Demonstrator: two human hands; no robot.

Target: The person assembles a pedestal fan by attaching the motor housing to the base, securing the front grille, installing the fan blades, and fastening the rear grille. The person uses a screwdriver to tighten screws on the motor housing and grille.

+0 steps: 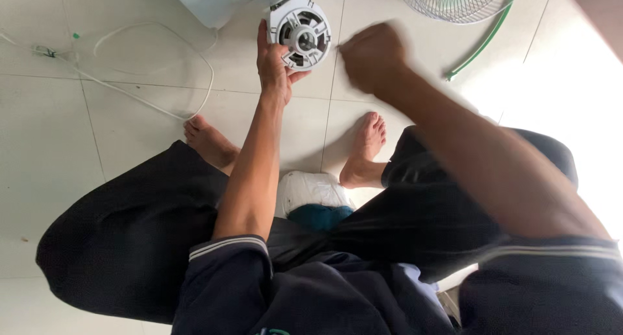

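Note:
My left hand (272, 65) holds the side of a round white fan motor housing (300, 31) that sticks out from a pale fan body (211, 0) at the top. The housing's open face shows dark slots and a centre hub. My right hand (373, 56) is blurred just right of the housing, fingers closed, perhaps pinching something small; what it holds is too blurred to tell.
A white power cord (156, 56) loops over the tiled floor at the left. A wire fan grille (454, 0) and a green ring (487, 39) lie at top right. My bare feet (366, 150) and dark-trousered knees fill the middle, with a white and teal bundle (315, 198) between them.

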